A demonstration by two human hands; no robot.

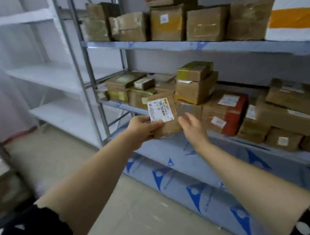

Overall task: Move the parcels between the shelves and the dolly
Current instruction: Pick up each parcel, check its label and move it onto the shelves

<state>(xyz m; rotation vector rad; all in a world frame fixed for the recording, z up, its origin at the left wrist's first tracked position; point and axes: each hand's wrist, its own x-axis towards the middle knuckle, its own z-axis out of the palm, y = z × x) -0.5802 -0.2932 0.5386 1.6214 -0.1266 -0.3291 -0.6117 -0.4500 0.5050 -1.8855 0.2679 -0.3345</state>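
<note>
Left hand [141, 128] grasps small brown parcel [165, 115] at its left edge, thumb on white label, fingers curled beneath. Right hand [193, 127] released, fingers extended, just beside parcel's right edge; contact cannot be confirmed. Parcel held upright in air, between both hands, in front of taped cartons [196, 89] on shelving. More cartons line upper shelf [159, 45].

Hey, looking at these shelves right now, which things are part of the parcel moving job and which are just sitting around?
Part of the job: labelled parcel gripped by the left hand; right hand open beside it; stacked parcels on the grey shelves.
Just there: white shelves at left; red cable on the floor.
</note>
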